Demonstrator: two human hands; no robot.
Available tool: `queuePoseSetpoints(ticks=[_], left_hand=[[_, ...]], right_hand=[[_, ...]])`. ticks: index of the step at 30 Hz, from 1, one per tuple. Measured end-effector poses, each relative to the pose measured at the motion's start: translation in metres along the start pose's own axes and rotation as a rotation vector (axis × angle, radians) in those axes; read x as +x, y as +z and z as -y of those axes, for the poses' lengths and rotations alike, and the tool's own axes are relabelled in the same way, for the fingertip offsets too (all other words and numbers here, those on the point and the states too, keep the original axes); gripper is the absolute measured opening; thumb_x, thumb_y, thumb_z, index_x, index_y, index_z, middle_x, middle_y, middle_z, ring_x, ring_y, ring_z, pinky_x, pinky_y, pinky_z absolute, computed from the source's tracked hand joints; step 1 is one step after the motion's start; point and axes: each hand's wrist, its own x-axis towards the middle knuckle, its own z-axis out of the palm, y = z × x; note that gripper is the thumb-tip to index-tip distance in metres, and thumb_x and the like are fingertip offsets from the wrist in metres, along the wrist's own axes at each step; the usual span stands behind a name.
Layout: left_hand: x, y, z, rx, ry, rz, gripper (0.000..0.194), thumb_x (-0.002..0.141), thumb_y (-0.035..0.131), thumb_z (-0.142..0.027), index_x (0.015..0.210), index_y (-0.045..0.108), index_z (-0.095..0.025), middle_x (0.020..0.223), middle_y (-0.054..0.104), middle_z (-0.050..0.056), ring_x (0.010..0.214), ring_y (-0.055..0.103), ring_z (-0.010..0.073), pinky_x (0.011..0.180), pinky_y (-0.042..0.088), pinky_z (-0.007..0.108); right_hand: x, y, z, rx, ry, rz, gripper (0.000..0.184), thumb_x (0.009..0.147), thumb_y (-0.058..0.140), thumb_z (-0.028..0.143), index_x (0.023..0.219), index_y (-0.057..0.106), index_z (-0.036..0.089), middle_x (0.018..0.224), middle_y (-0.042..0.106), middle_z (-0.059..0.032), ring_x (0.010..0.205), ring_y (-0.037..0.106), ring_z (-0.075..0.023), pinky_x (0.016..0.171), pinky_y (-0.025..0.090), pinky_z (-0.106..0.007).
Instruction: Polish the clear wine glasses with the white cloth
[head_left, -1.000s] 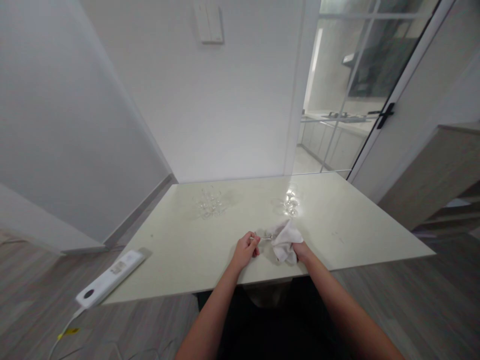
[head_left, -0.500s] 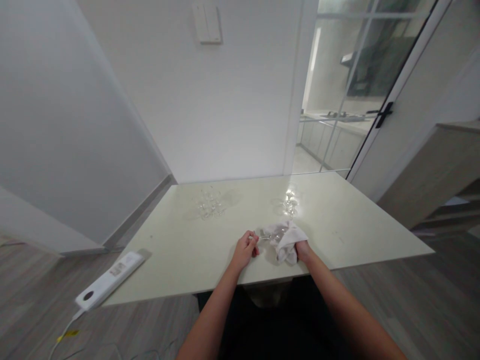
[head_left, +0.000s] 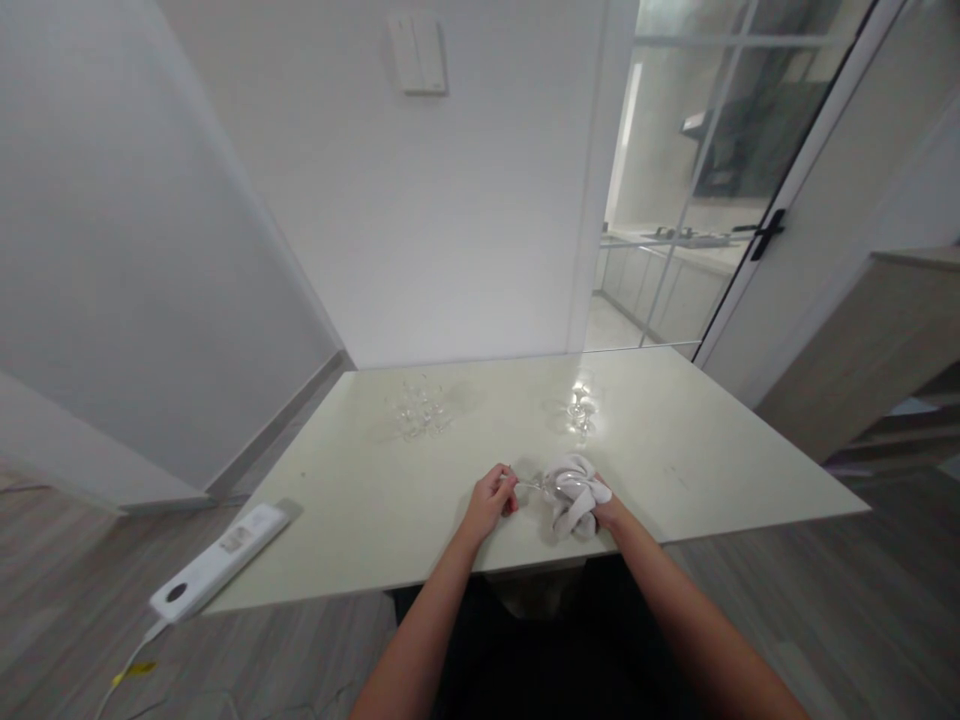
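Near the front of the pale table [head_left: 360, 520], my left hand [head_left: 491, 497] pinches the foot end of a clear stemmed glass [head_left: 534, 484], which lies sideways between my hands. My right hand [head_left: 604, 505] is wrapped in a white cloth [head_left: 576, 500] and closed on it around the bowl; most of its fingers are hidden. Beyond the cloth stand a few clear glasses [head_left: 580, 412], bright with glare. Several more clear glasses [head_left: 421, 412] stand grouped at the left back.
A white power strip [head_left: 221, 562] lies across the table's left front corner, its cable running down to the floor. The table's back edge meets a white wall [head_left: 450, 230]. At the right back is a glass-paned door with a black handle [head_left: 768, 235].
The cloth has bunched up and shifted around the glass's bowl as my right hand turned. My left hand has stayed nearly in place on the foot end.
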Motion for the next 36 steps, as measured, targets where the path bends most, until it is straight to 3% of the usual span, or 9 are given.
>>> queuePoseSetpoints(ticks=[3,6,11,15,18,25,30,36], left_hand=[[0.0,0.0,-0.001,-0.019,0.011,0.009,0.038,0.083,0.048,-0.057,0.085,0.046,-0.019,0.05,0.057,-0.004,0.041,0.048,0.0102,0.044,0.036,0.02],[-0.001,0.001,-0.002,-0.033,0.018,0.005,0.039,0.082,0.048,-0.058,0.088,0.045,-0.02,0.051,0.057,-0.005,0.042,0.048,0.0101,0.043,0.035,0.02],[-0.002,0.001,-0.003,-0.041,0.02,0.008,0.04,0.081,0.049,-0.058,0.09,0.045,-0.019,0.05,0.057,-0.005,0.041,0.047,0.0097,0.043,0.034,0.02],[-0.002,0.0,-0.003,-0.03,0.028,0.004,0.038,0.079,0.053,-0.055,0.087,0.046,-0.019,0.05,0.056,-0.005,0.042,0.046,0.0089,0.043,0.034,0.019],[-0.001,-0.002,-0.003,-0.013,0.039,-0.015,0.037,0.079,0.054,-0.054,0.086,0.048,-0.018,0.05,0.055,-0.004,0.043,0.046,0.0089,0.044,0.034,0.019],[0.001,-0.001,0.0,-0.01,0.034,-0.007,0.037,0.079,0.053,-0.054,0.088,0.05,-0.018,0.049,0.055,-0.005,0.041,0.045,0.0087,0.043,0.034,0.019],[0.0,-0.001,0.002,0.0,0.038,-0.005,0.039,0.077,0.057,-0.054,0.089,0.053,-0.017,0.049,0.054,-0.005,0.041,0.045,0.0088,0.044,0.034,0.02],[-0.001,-0.001,0.0,0.012,0.05,0.004,0.038,0.076,0.057,-0.053,0.088,0.053,-0.017,0.048,0.054,-0.005,0.041,0.044,0.0091,0.043,0.034,0.02]], right_hand=[[0.0,0.001,0.0,-0.047,-0.01,-0.024,0.033,0.059,0.075,0.036,0.088,0.065,0.024,0.09,0.07,-0.0039,0.093,0.063,-0.0253,0.091,0.048,-0.04],[0.001,0.004,-0.002,-0.05,0.024,-0.044,0.029,0.064,0.073,0.035,0.089,0.064,0.023,0.089,0.07,-0.0041,0.089,0.064,-0.0233,0.085,0.051,-0.037],[0.003,0.004,-0.005,-0.017,0.044,0.048,0.025,0.06,0.074,0.03,0.082,0.064,0.02,0.076,0.07,-0.0015,0.075,0.064,-0.0208,0.07,0.053,-0.033],[0.008,0.005,-0.003,-0.014,0.017,-0.005,0.019,0.057,0.072,0.024,0.074,0.064,0.023,0.071,0.069,-0.0002,0.076,0.063,-0.022,0.074,0.052,-0.035],[0.01,0.007,-0.001,-0.001,0.031,-0.069,0.024,0.054,0.073,0.021,0.076,0.064,0.027,0.074,0.07,0.0002,0.079,0.064,-0.0238,0.08,0.052,-0.037],[0.007,0.0,-0.018,-0.07,0.032,-0.033,0.031,0.056,0.074,0.025,0.085,0.064,0.026,0.089,0.07,-0.0012,0.087,0.064,-0.0246,0.088,0.049,-0.037],[0.004,-0.005,-0.028,-0.002,0.047,-0.041,0.041,0.057,0.073,0.025,0.096,0.062,0.023,0.093,0.069,-0.002,0.085,0.065,-0.0219,0.083,0.052,-0.036],[0.002,-0.002,-0.017,0.058,0.079,0.024,0.035,0.054,0.075,0.03,0.088,0.065,0.024,0.082,0.071,-0.0019,0.078,0.066,-0.0226,0.076,0.056,-0.036]])
